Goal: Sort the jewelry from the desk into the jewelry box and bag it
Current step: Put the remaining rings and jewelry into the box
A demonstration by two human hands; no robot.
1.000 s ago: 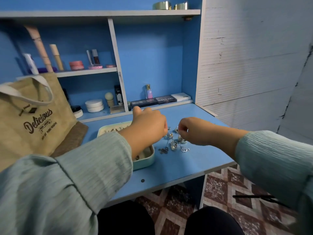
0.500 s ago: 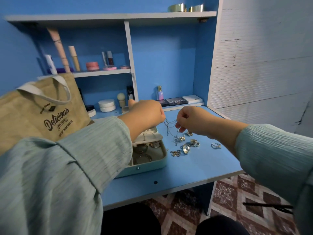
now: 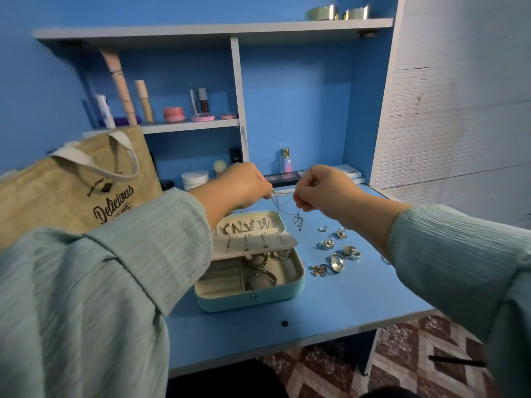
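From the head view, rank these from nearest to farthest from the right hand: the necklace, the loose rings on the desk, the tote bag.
1. necklace: pinched by the right hand and the left hand, hanging between them.
2. loose rings: on the desk below the right hand, right of the jewelry box.
3. tote bag: far left, beyond the left arm.

Both arms are clad in long sleeves of pale grey-green fabric with a fine ribbed, crinkled texture. The left sleeve [image 3: 94,282] carries a wide folded cuff behind the wrist, well back from the fingers. The right sleeve [image 3: 465,262] ends likewise. Both hands are left bare.
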